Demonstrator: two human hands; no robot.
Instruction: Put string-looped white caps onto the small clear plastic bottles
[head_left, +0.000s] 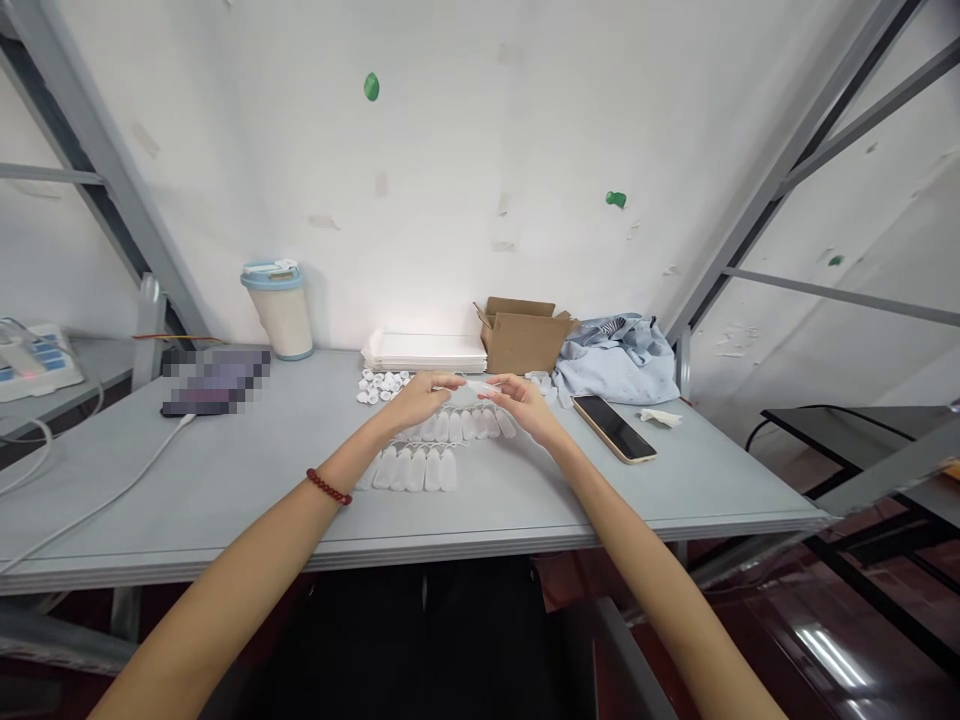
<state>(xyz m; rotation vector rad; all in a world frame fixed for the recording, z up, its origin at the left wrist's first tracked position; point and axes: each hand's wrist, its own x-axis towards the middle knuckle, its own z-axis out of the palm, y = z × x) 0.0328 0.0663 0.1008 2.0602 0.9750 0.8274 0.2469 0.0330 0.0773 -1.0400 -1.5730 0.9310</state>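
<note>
- The small white piece (pixel 477 385) was held in the air between both hands, just above the table (pixel 247 480)
- The left hand (pixel 420 398) was pinched shut on one end with thumb and forefinger, and the right hand (pixel 523 403) gripped the other end the same way
- Right under the hands and a little nearer the person, rows of white pieces (pixel 420 468) lay side by side, which I took for the finished share
- Just beyond the left hand sat a loose pile of white caps (pixel 381 386), seemingly the share left to do
- Beyond the right hand a cardboard box (pixel 525 340) stood with its flaps up; its inside could not be seen
- Well off to the left of the left hand a blue-lidded tub (pixel 279 310) stood closed, its contents hidden
- A phone (pixel 615 428) lay flat to the right of the right hand
</note>
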